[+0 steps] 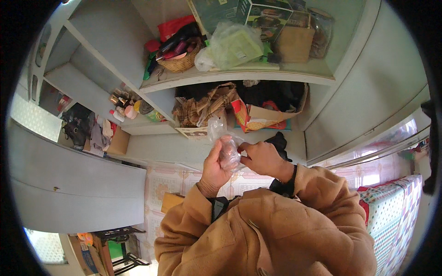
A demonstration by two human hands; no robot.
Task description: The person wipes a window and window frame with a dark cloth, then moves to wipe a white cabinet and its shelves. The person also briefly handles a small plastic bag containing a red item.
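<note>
A crumpled clear plastic bag (232, 157) is in front of my chest, with something pinkish showing through it; whether that is contents or my own fingers is hard to tell. My left hand (212, 169) grips the bag from its left side, the thumb along its edge. From the right, my right hand (264, 158) pinches the bag's edge between thumb and fingers. Just beyond my hands, two open cardboard boxes stand in the lower cabinet compartment: one (193, 132) with checked brown cloth, the other (272, 116) red and yellow with dark cloth. A black item (278, 143) lies near my right hand.
Above, a shelf (238, 75) bears a wicker basket (181, 62), a green box in plastic (238, 50) and several cartons. Bottles and jars (126, 107) stand on the left shelf. An open cabinet door (79, 186) projects at left. A bed with patterned covers (393, 214) is at right.
</note>
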